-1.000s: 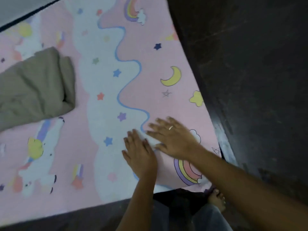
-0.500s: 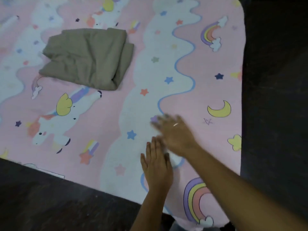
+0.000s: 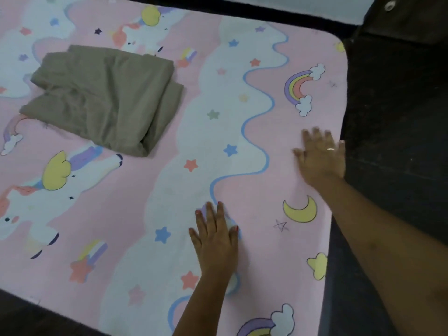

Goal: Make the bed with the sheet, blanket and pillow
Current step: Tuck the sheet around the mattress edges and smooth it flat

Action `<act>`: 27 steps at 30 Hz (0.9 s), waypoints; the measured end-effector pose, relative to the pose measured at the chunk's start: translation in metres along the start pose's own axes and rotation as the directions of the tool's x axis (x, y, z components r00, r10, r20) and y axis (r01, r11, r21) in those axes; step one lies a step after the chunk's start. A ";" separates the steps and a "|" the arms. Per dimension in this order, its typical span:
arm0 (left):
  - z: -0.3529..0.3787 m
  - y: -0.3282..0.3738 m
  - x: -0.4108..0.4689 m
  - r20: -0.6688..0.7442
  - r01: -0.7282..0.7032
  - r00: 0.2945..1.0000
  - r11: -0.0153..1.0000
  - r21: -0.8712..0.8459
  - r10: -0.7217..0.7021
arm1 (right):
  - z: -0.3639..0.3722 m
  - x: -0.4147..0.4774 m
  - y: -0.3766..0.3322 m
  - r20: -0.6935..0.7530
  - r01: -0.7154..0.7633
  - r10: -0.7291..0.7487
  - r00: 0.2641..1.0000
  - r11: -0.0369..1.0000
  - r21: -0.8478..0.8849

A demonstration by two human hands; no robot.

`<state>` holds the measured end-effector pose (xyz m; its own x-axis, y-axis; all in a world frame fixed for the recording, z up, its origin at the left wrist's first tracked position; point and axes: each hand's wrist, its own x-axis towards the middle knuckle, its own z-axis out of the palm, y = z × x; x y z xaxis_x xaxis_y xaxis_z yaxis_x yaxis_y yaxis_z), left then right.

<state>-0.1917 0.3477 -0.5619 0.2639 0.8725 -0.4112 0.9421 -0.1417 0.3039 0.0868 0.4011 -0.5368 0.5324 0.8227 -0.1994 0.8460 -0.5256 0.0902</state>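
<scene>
On the bed, both hands, left hand (image 3: 215, 241) and right hand (image 3: 321, 158), press flat with fingers spread, smoothing the sheet (image 3: 278, 146); next likely comes unfolding the folded blanket (image 3: 104, 98).

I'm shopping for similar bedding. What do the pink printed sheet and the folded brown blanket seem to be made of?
The pink printed sheet looks like thin woven cotton or polyester with a matte finish: it lies flat and smooth, its cartoon print crisp. The folded brown blanket seems a thicker, soft matte fabric, possibly fleece or cotton, judging by its rounded folds; blur hides the weave.
</scene>
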 end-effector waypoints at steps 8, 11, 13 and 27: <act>0.014 0.011 0.013 -0.078 0.053 0.996 0.999 -0.001 -0.053 | 0.039 -0.052 -0.090 0.026 0.726 -0.727 0.686 0.686 0.050; 0.010 0.021 0.013 -0.035 0.129 0.991 0.992 -0.003 -0.129 | 0.033 -0.017 -0.060 0.016 0.725 -0.725 0.688 0.688 0.038; 0.009 0.033 0.013 -0.028 0.202 0.979 0.979 -0.004 -0.202 | 0.023 0.012 -0.035 0.024 0.678 -0.678 0.735 0.735 0.014; 0.027 0.196 0.005 0.126 0.295 0.950 0.952 -0.078 -0.284 | -0.008 0.047 0.051 0.091 0.632 -0.635 0.767 0.773 0.057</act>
<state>0.0000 0.3118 -0.5281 0.0088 0.8108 -0.5853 0.9589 0.1591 0.2348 0.1554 0.4147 -0.5336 -0.1313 0.9452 -0.2989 0.9885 0.1019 -0.1120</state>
